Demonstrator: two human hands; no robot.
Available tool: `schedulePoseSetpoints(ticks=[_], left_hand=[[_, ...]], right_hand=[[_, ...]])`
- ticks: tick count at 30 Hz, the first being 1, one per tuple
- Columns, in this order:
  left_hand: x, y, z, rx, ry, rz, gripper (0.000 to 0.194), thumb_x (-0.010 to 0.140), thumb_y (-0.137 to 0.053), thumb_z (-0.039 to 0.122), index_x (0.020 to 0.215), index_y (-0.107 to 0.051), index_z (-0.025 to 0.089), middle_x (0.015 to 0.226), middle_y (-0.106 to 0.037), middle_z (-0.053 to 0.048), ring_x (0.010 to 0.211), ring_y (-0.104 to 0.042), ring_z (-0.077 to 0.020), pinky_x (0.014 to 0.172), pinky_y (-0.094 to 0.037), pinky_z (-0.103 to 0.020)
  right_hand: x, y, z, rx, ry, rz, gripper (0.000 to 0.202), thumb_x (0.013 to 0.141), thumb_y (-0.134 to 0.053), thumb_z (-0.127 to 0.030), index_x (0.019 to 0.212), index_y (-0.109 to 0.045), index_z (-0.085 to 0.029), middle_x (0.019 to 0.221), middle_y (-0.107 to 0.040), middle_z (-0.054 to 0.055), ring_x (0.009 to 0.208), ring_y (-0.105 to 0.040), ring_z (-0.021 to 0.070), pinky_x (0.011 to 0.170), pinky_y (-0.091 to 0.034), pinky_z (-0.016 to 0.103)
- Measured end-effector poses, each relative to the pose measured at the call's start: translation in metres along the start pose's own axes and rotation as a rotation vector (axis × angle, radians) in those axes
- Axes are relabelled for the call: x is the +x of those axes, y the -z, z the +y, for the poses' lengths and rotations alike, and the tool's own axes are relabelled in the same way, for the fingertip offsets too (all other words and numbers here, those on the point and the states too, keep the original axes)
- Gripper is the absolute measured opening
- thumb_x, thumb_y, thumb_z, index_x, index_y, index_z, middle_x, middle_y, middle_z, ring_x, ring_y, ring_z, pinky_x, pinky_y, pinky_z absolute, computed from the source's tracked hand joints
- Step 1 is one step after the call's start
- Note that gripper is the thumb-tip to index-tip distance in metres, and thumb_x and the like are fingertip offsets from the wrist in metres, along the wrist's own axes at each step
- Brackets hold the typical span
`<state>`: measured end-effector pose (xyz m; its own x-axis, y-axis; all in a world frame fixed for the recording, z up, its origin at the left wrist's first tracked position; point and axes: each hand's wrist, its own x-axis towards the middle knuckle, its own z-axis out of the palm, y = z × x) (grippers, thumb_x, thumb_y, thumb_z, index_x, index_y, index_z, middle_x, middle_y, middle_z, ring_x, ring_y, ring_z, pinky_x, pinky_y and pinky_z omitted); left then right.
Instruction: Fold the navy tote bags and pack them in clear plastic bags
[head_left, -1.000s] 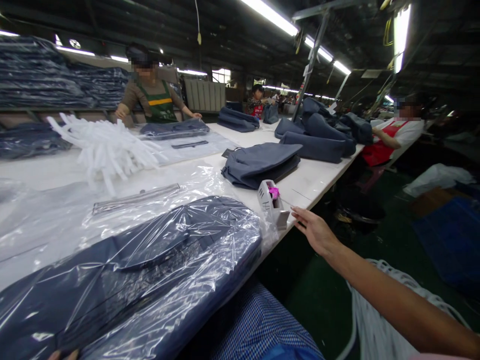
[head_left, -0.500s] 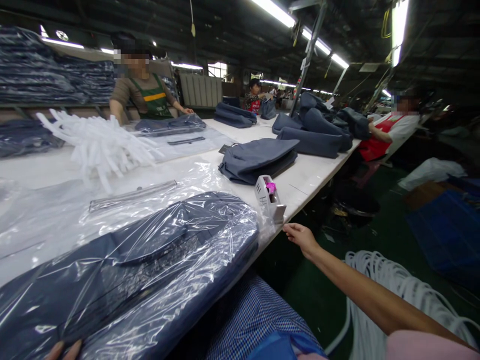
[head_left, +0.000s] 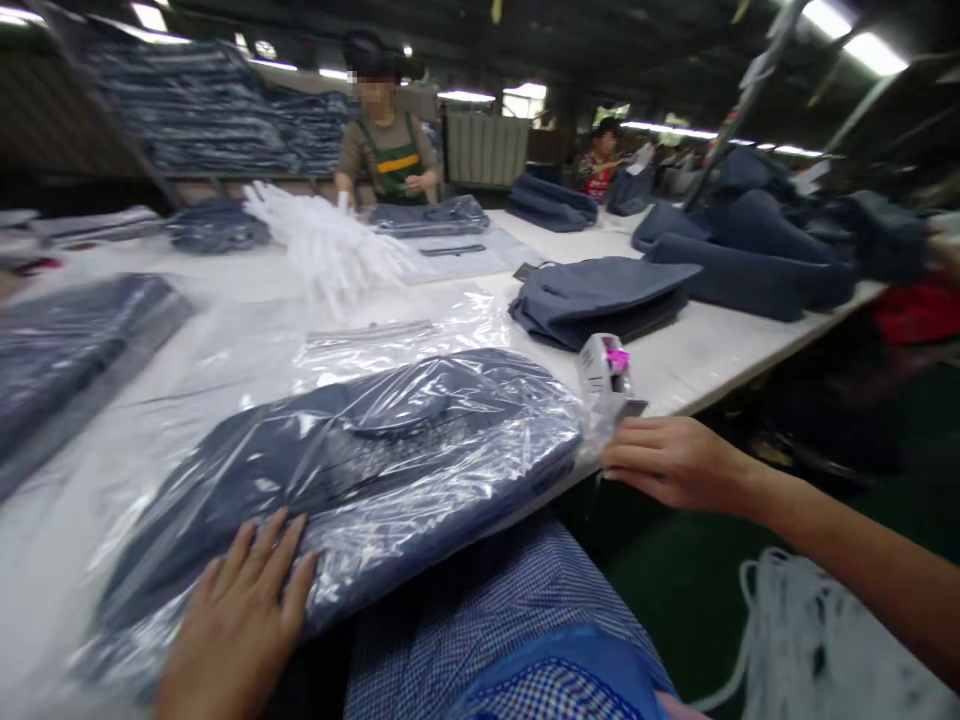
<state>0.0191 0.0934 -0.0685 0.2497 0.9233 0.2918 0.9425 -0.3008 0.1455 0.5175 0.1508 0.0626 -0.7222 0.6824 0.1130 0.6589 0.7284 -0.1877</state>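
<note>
A dark blue fabric item in a clear plastic bag (head_left: 360, 450) lies along the near table edge. My left hand (head_left: 240, 600) rests flat on the bag's lower left part, fingers spread. At the bag's right end, my right hand (head_left: 667, 460) is closed, thumb and fingers pressed together beside the gathered plastic. Whatever it pinches is too small or hidden to make out. Just above those fingers stands a white tape dispenser (head_left: 596, 365) with a pink patch. Behind the dispenser sits an unbagged dark blue fabric item (head_left: 600, 300).
A heap of white strips (head_left: 322, 240) lies across the table (head_left: 480, 285). Another bagged item (head_left: 75, 350) is at the left. More dark fabric items (head_left: 750, 250) lie at the right. A co-worker (head_left: 390, 150) stands opposite. White cord coils (head_left: 825, 630) lie on the floor.
The view has swung left. My left hand now shows fully, spread on the bag. My right hand has come closer to the bag's end, by the dispenser.
</note>
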Motion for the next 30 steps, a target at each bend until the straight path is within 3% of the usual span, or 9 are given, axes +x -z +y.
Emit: schedulePoseSetpoints(ticks=[3,5,8,12,17,24,30], left_hand=[[0.003,0.008,0.013,0.124,0.185,-0.072,0.049,0.095,-0.036,0.039,0.135,-0.055,0.017,0.15,-0.044,-0.011,0.143,-0.031,-0.0343,0.112,-0.033,-0.058],[0.01,0.011,0.02,0.13,0.256,-0.094,0.051,0.097,-0.037,0.041,0.14,-0.048,0.017,0.151,-0.042,-0.009,0.144,-0.031,-0.0302,0.115,-0.032,-0.053],[0.014,0.014,0.025,0.05,0.314,-0.093,0.056,0.097,-0.039,0.043,0.147,-0.037,0.017,0.152,-0.042,-0.008,0.145,-0.029,-0.027,0.117,-0.029,-0.051],[0.012,0.021,0.02,-0.159,0.378,-0.089,0.059,0.098,-0.036,0.043,0.152,-0.024,0.02,0.155,-0.037,-0.007,0.146,-0.026,-0.0241,0.119,-0.024,-0.05],[0.011,0.025,0.003,-0.447,0.431,-0.028,0.056,0.099,-0.035,0.033,0.152,-0.022,0.023,0.159,-0.03,-0.005,0.145,-0.03,-0.0173,0.12,-0.025,-0.042],[0.011,0.029,0.001,-0.488,0.484,0.052,0.068,0.088,-0.052,0.018,0.151,-0.026,0.026,0.151,-0.044,-0.004,0.137,-0.043,-0.0187,0.116,-0.034,-0.04],[0.015,0.035,0.001,-0.512,0.572,0.021,0.078,0.084,-0.057,0.017,0.152,-0.022,0.03,0.139,-0.058,-0.002,0.127,-0.054,-0.0231,0.108,-0.043,-0.043]], right_hand=[[0.057,-0.002,-0.02,0.068,0.239,-0.076,0.012,0.093,-0.056,-0.027,0.094,-0.067,-0.024,0.082,-0.066,0.004,0.078,-0.057,0.0176,0.07,-0.041,0.029],[0.098,-0.008,-0.034,0.165,0.381,-0.142,0.011,0.094,-0.056,-0.028,0.091,-0.067,-0.024,0.08,-0.066,0.003,0.076,-0.057,0.0164,0.068,-0.04,0.028],[0.158,-0.019,-0.059,0.314,0.546,-0.23,0.013,0.094,-0.057,-0.028,0.089,-0.068,-0.024,0.079,-0.067,0.002,0.077,-0.059,0.0149,0.068,-0.041,0.027],[0.217,-0.039,-0.086,0.371,0.649,-0.346,0.011,0.09,-0.062,-0.03,0.085,-0.069,-0.022,0.078,-0.066,0.0,0.074,-0.059,0.013,0.067,-0.042,0.025],[0.26,-0.056,-0.102,0.386,0.674,-0.469,0.013,0.089,-0.065,-0.032,0.084,-0.07,-0.021,0.077,-0.067,0.0,0.068,-0.058,0.0118,0.063,-0.04,0.025],[0.301,-0.067,-0.118,0.39,0.646,-0.567,0.017,0.088,-0.066,-0.036,0.086,-0.071,-0.02,0.074,-0.068,-0.001,0.063,-0.059,0.0106,0.059,-0.04,0.023],[0.329,-0.078,-0.136,0.318,0.637,-0.611,0.015,0.085,-0.069,-0.033,0.079,-0.07,-0.019,0.066,-0.065,-0.004,0.056,-0.052,0.0086,0.054,-0.034,0.022]])
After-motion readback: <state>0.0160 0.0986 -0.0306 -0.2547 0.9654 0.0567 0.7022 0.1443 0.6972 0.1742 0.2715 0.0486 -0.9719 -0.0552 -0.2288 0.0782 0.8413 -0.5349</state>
